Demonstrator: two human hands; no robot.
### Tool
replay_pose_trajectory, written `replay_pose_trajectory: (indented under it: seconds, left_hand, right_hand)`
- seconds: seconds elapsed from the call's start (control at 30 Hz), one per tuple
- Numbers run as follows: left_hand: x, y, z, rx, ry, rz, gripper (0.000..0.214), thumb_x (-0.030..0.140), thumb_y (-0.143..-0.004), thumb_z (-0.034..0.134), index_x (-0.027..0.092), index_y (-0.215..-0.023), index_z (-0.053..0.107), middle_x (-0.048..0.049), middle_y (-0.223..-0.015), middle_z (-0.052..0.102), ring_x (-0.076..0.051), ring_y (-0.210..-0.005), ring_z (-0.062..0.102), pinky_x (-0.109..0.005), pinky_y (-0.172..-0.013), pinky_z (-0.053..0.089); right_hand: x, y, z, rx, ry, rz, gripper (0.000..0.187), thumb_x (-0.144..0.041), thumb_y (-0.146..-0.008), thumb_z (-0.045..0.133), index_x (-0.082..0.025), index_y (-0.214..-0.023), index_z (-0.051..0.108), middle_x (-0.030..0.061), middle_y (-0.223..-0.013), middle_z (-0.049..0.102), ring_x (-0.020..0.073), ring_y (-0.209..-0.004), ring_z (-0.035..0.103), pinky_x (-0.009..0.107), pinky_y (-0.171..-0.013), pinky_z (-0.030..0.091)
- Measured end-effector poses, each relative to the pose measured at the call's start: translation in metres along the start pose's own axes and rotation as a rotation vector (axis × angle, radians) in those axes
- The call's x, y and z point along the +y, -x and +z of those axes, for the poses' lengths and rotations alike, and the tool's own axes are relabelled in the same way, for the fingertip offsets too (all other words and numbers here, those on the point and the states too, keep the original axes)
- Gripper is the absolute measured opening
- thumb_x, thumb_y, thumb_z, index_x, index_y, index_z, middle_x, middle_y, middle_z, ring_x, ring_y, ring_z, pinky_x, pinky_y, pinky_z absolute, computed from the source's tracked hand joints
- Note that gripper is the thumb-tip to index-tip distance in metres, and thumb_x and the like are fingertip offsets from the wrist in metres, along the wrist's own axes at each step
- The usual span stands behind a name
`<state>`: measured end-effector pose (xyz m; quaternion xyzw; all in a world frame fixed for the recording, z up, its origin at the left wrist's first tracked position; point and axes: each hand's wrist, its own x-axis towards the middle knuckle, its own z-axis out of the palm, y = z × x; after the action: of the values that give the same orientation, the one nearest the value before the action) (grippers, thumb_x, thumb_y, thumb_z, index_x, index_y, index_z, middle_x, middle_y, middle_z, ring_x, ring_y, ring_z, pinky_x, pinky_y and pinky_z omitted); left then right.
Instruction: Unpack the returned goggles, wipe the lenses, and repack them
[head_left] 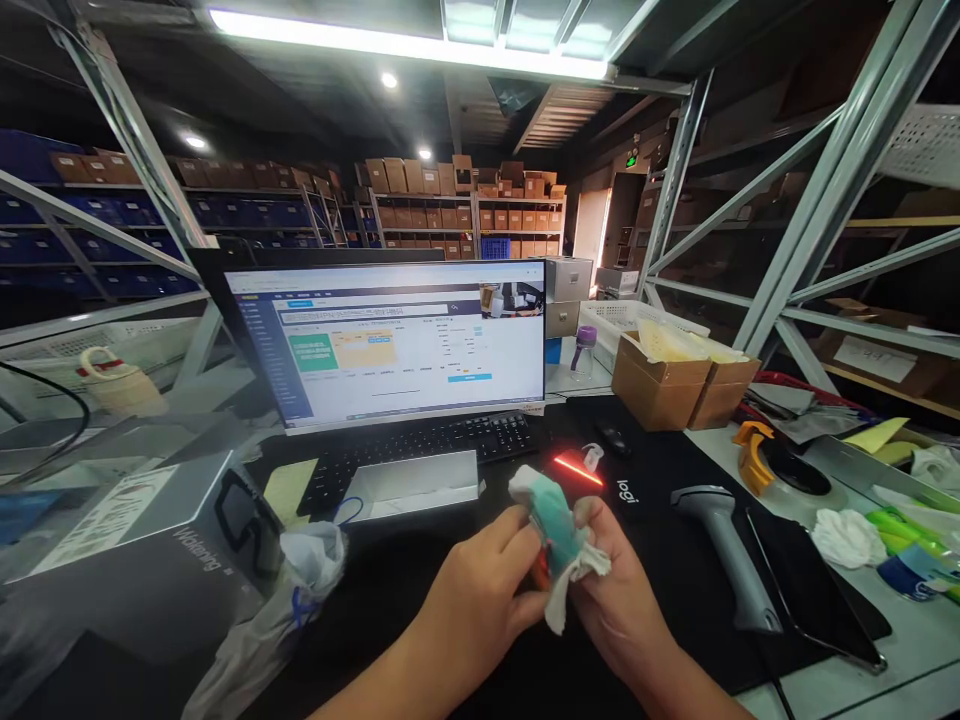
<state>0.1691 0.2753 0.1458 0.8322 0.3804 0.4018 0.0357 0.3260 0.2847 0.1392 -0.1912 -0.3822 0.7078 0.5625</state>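
Note:
In front of the monitor, my left hand (484, 575) and my right hand (619, 580) are both closed on a small bundle of white tissue or cloth around something teal (555, 515). Fingers of my left hand pinch its left side, while my right thumb and fingers grip the right. A loose white flap hangs below. Between the hands shows a bit of orange-red, too covered to identify. Just beyond the bundle, a red light line (579, 469) falls on the black desk mat near a small clear plastic piece (593, 456).
A barcode scanner (724, 550) and a dark tablet-like device (814, 590) lie at right, with a tape dispenser (780, 470) behind. An open white box (416, 480) sits before the keyboard (420, 440) and monitor (420, 350). At left stands a grey box (150, 560) beside a plastic bag (307, 560).

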Motion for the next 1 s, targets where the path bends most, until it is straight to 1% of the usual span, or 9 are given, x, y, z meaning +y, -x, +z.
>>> replay_pose_trajectory:
  seconds: [0.07,0.17,0.27,0.37,0.47,0.57,0.73,0.87,1.0]
  left_hand:
    - [0.001,0.001,0.003,-0.036,0.012,0.017,0.019,0.009,-0.076,0.065,0.021,-0.084,0.052,-0.0001,-0.085,0.054,-0.014,-0.067,0.051,-0.023,-0.056,0.041]
    - [0.003,0.004,0.006,-0.048,0.067,0.034,0.028,0.000,-0.063,0.059,0.021,-0.079,0.048,0.0023,-0.081,0.051,-0.012,-0.063,0.046,-0.022,-0.053,0.034]
    - [0.005,0.004,0.007,-0.051,0.096,0.044,0.031,-0.002,-0.062,0.054,0.022,-0.082,0.050,0.0029,-0.082,0.051,-0.011,-0.064,0.047,-0.021,-0.055,0.036]
    - [0.007,0.003,0.008,-0.045,0.030,0.091,0.027,0.001,-0.068,0.053,0.022,-0.084,0.052,0.0026,-0.081,0.052,-0.011,-0.062,0.047,-0.021,-0.053,0.036]
    - [0.011,0.004,0.009,-0.026,-0.084,0.168,0.024,0.003,-0.071,0.052,0.022,-0.086,0.054,0.0016,-0.077,0.052,-0.013,-0.058,0.047,-0.023,-0.049,0.034]
    - [0.015,0.006,0.011,0.023,-0.142,0.220,0.022,0.005,-0.073,0.051,0.021,-0.087,0.056,0.0001,-0.076,0.054,-0.014,-0.057,0.049,-0.024,-0.047,0.037]
    - [0.015,0.005,0.009,0.088,-0.133,0.150,0.023,0.005,-0.074,0.050,0.020,-0.089,0.058,-0.0008,-0.079,0.057,-0.013,-0.055,0.051,-0.021,-0.048,0.043]
    - [0.010,0.004,0.005,0.121,-0.159,0.126,0.025,0.004,-0.072,0.048,0.020,-0.089,0.057,-0.0031,-0.085,0.061,-0.014,-0.058,0.056,-0.023,-0.050,0.049]
    - [0.006,0.005,0.006,0.093,-0.242,0.158,0.032,0.005,-0.074,0.051,0.017,-0.103,0.059,-0.0083,-0.101,0.065,-0.018,-0.071,0.065,-0.027,-0.058,0.057]
  right_hand:
    - [0.002,-0.003,-0.002,0.099,0.041,-0.032,0.047,-0.025,-0.058,0.094,-0.024,-0.085,0.055,-0.0059,-0.066,0.058,0.0110,-0.058,0.054,0.021,-0.059,0.045]
    - [0.004,-0.005,-0.004,0.218,0.100,-0.081,0.052,-0.016,-0.047,0.096,-0.022,-0.083,0.058,-0.0065,-0.060,0.057,0.0133,-0.059,0.058,0.023,-0.060,0.049]
    - [0.001,-0.004,-0.003,0.258,0.089,-0.127,0.054,-0.010,-0.042,0.095,-0.021,-0.080,0.058,-0.0079,-0.056,0.054,0.0133,-0.057,0.057,0.022,-0.056,0.049]
    - [-0.008,-0.006,0.000,0.238,0.027,-0.132,0.057,-0.010,-0.041,0.095,-0.021,-0.079,0.054,-0.0083,-0.059,0.055,0.0101,-0.054,0.053,0.019,-0.053,0.047]
    - [-0.022,-0.006,0.002,0.200,-0.074,-0.137,0.060,-0.023,-0.049,0.096,-0.021,-0.070,0.039,-0.0094,-0.056,0.048,0.0071,-0.049,0.043,0.016,-0.045,0.040]
    - [-0.033,-0.005,-0.001,0.148,-0.054,-0.096,0.066,-0.029,-0.056,0.095,-0.021,-0.067,0.031,-0.0099,-0.055,0.041,0.0057,-0.047,0.035,0.015,-0.043,0.035]
    - [-0.029,0.000,-0.009,0.113,0.037,-0.029,0.056,-0.024,-0.058,0.094,-0.020,-0.074,0.040,-0.0075,-0.064,0.048,0.0066,-0.056,0.041,0.016,-0.054,0.040]
    - [-0.016,0.003,-0.010,0.037,0.178,-0.074,0.057,-0.012,-0.056,0.091,-0.019,-0.064,0.035,-0.0089,-0.057,0.043,0.0050,-0.053,0.032,0.014,-0.050,0.033]
    - [-0.014,0.002,-0.004,0.081,0.097,-0.066,0.054,-0.011,-0.054,0.091,-0.018,-0.063,0.038,-0.0085,-0.057,0.044,0.0053,-0.053,0.035,0.014,-0.051,0.036]
